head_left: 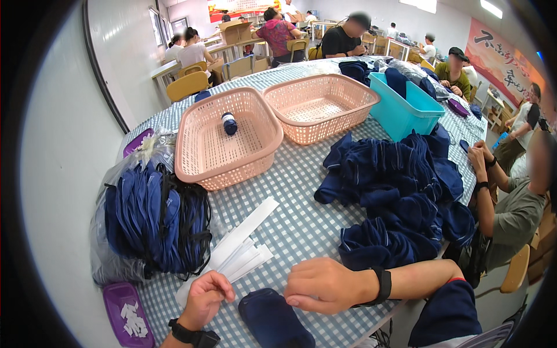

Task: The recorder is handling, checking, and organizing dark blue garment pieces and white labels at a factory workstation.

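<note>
Blue-grey and white checked tablecloth fills most of the frame. Heap of navy cloth pieces, rumpled, right of centre. Two pink perforated plastic baskets, upper centre: left basket, right basket. Bundle of blue pieces with black straps in clear plastic, left. Turquoise bin, upper right. Fan of white strips, left of lower centre, slanting up to the right. Purple tray of white slips, lower left corner.

Folded navy cloth piece lies on the tablecloth at bottom centre, between the hands. Long axis tilts from upper left to lower right, steep; one short end faces the frame's upper left, the other the bottom edge. Looks flat, oblong, corners rounded, dark and plain.

Right hand: back up, fingers bent down at the piece's upper right edge; fingertips partly hidden, can't tell if it grips. Left hand: loosely curled just beside the piece's upper left, released, nothing seen in it. Navy roll with a pale band, inside left basket.
</note>
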A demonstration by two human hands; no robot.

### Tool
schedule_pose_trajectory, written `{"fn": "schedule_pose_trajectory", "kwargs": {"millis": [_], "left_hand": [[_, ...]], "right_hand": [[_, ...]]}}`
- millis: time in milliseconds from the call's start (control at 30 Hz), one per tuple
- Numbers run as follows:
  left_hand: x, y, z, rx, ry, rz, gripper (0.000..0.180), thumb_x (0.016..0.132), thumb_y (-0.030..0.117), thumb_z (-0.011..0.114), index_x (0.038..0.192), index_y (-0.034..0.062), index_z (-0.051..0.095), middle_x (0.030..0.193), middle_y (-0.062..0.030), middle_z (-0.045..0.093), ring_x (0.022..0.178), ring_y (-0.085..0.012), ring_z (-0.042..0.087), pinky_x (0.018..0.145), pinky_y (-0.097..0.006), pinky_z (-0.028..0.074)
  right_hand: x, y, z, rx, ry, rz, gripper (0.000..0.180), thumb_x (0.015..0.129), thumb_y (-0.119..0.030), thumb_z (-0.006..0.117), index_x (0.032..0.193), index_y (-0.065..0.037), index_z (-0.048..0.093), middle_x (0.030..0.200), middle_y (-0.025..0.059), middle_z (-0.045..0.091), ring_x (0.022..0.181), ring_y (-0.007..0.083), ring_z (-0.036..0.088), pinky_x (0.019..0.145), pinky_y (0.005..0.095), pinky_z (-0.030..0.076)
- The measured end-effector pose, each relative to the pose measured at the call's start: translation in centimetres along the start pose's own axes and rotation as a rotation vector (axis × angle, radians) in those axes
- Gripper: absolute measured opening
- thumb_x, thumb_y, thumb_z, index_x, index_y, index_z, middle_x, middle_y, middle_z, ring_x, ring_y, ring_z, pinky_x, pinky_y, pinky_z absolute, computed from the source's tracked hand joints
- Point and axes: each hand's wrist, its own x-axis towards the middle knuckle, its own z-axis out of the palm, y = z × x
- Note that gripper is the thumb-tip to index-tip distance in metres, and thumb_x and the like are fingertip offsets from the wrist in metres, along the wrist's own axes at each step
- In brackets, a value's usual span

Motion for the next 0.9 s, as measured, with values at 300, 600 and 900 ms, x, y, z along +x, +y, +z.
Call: {"fn": "schedule_pose_trajectory", "kwargs": {"millis": [300,600,900], "left_hand": [[-0.02,-0.14,-0.02,0.008,-0.002,0.004,0.019,0.076,-0.01,0.048,0.09,-0.0021,0.058,0.083,-0.0123,0.064,0.078,-0.0185,0.061,0.076,-0.03,0.049],[-0.52,0.1,0.37,0.249,-0.031,-0.034,0.018,0.082,-0.01,0.048,0.095,-0.0023,0.06,0.089,-0.0107,0.066,0.084,-0.0163,0.063,0.08,-0.029,0.05],[-0.61,-0.06,0.54,0.37,-0.056,-0.009,0.02,0.084,-0.01,0.048,0.096,-0.0011,0.061,0.091,-0.0091,0.066,0.085,-0.0155,0.063,0.08,-0.028,0.05]], "right_hand": [[-0.17,-0.06,0.37,0.034,-0.003,0.021,0.021,0.093,-0.016,0.059,0.079,-0.002,0.058,0.07,0.0107,0.056,0.066,0.029,0.057,0.059,0.0389,0.046],[-0.24,0.17,0.58,0.058,-0.011,0.032,0.022,0.095,-0.017,0.058,0.078,-0.002,0.056,0.068,0.0109,0.054,0.064,0.0297,0.055,0.057,0.04,0.045],[-0.35,0.16,0.63,0.074,-0.023,0.057,0.023,0.095,-0.019,0.057,0.079,-0.003,0.057,0.068,0.0107,0.054,0.064,0.0301,0.056,0.057,0.04,0.045]]}}
